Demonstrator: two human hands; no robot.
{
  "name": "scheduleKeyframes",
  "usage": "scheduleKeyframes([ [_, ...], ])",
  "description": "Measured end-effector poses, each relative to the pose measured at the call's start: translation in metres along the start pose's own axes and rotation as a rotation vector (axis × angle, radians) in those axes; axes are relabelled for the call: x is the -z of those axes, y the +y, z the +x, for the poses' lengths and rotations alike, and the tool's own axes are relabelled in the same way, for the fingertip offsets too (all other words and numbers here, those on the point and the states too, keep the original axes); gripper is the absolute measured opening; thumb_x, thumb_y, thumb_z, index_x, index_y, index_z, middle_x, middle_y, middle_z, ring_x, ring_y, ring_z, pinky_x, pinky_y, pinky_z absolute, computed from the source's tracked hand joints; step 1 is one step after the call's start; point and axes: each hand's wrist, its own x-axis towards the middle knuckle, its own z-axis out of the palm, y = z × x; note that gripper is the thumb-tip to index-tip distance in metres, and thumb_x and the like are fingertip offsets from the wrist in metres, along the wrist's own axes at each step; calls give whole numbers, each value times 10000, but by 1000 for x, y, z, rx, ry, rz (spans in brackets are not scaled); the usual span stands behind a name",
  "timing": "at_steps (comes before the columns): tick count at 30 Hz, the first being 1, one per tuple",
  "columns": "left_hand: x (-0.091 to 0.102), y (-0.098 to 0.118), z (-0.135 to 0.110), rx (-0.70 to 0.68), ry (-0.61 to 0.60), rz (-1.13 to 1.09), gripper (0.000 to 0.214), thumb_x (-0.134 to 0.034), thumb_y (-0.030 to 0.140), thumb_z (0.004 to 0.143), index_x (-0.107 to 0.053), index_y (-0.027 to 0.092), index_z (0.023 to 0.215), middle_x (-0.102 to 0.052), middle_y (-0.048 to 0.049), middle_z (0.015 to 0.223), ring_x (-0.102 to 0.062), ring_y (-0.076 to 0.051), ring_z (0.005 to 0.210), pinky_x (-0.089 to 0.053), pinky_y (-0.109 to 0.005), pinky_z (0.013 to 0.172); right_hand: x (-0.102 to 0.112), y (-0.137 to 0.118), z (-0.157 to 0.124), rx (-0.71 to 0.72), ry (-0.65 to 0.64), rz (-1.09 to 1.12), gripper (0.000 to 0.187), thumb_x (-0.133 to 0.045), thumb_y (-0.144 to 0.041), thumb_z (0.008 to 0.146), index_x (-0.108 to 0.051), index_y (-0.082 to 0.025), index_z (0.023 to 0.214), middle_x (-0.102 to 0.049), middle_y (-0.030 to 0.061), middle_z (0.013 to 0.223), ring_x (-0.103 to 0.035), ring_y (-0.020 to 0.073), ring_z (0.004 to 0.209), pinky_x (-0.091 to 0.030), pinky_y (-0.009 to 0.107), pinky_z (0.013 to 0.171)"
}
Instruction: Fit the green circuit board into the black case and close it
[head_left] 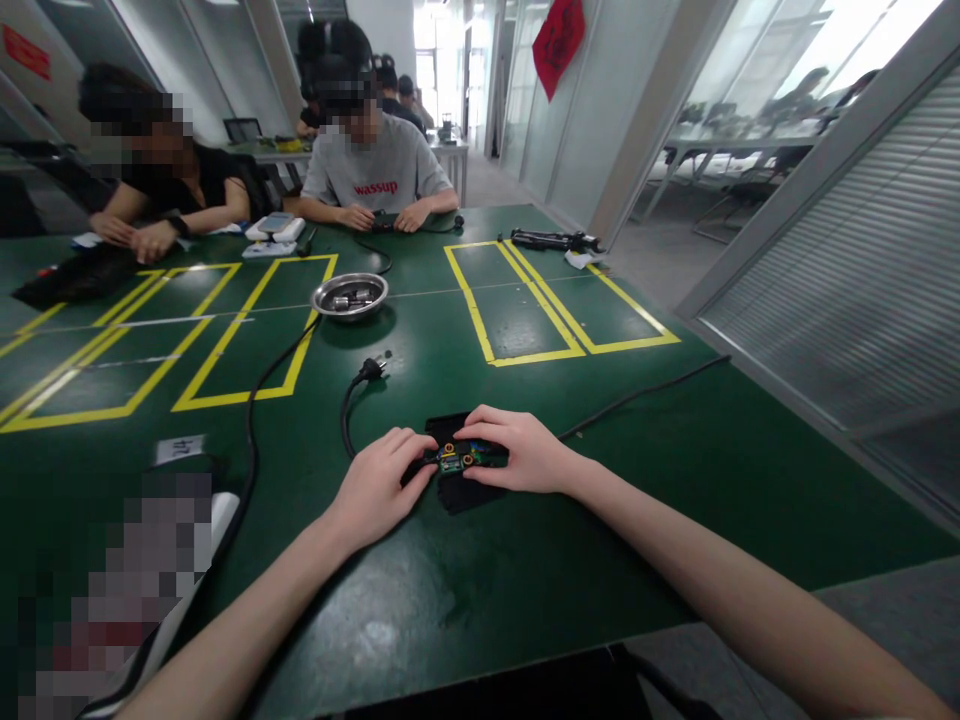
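A small black device [459, 488] lies opened on the green table, showing a little circuit board [452, 461] with orange rings inside. My left hand [379, 485] rests at its left side with curled fingers pinching the edge by the board. From the right, my right hand [521, 450] lies over the device, its fingers bent and pressing down on the top. A black power cord with a plug [370, 371] curves away from the device toward the far left.
A metal bowl [349, 296] holding small parts stands farther back. Yellow tape rectangles [556, 312] mark the green table [465, 590]. Two people sit at the far side, hands on the table. A black cable [645, 392] runs off right. A black tool [551, 240] lies far right.
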Motion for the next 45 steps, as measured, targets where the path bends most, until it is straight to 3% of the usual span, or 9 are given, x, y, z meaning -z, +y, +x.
scheduleKeyframes([
  [3, 1, 3, 1, 3, -27, 10, 107, -557, 209, 1000, -648, 211, 1056, -697, -44, 965, -660, -206, 873, -553, -321, 780, 3, 1, -3, -4, 38, 20, 344, -771, -369, 892, -696, -218, 1192, -670, 97, 1182, -706, 210, 960, -592, 339, 826],
  [8, 1, 3, 1, -13, -62, 35, 125, -564, 200, 984, -656, 200, 1068, -690, -52, 942, -664, -209, 842, -554, -325, 769, 9, 3, -10, -49, 38, 85, 221, -754, -322, 889, -681, -220, 1070, -658, 64, 1118, -602, 125, 700, -532, 276, 656],
  [16, 3, -2, 0, -53, -88, 60, 150, -577, 265, 1003, -667, 193, 1100, -700, -63, 951, -673, -215, 849, -558, -326, 762, 13, 7, -17, -79, 57, 114, 114, -683, -240, 899, -685, -214, 1010, -669, 41, 960, -562, 134, 648, -480, 275, 603],
  [19, 4, -3, 0, -66, -103, 74, 164, -569, 291, 1021, -660, 185, 1107, -703, -68, 959, -673, -214, 848, -547, -319, 743, 14, 7, -17, -67, 35, 108, 93, -652, -221, 900, -698, -219, 981, -676, 36, 887, -601, 157, 681, -506, 284, 631],
  [29, 8, -8, 2, -118, -88, 42, 180, -585, 297, 1032, -674, 168, 1122, -677, -45, 895, -654, -176, 773, -479, -262, 661, 14, 10, -16, 21, -31, 50, 250, -708, -210, 884, -740, -205, 1131, -723, 82, 1009, -708, 213, 876, -586, 328, 776],
  [45, 9, -11, 2, -121, -82, 59, 240, -622, 345, 1025, -705, 158, 1151, -681, -46, 899, -654, -166, 758, -481, -257, 649, 15, 15, -16, 63, -10, -29, 275, -727, -279, 916, -729, -184, 1174, -719, 83, 1017, -719, 209, 879, -574, 313, 740],
])
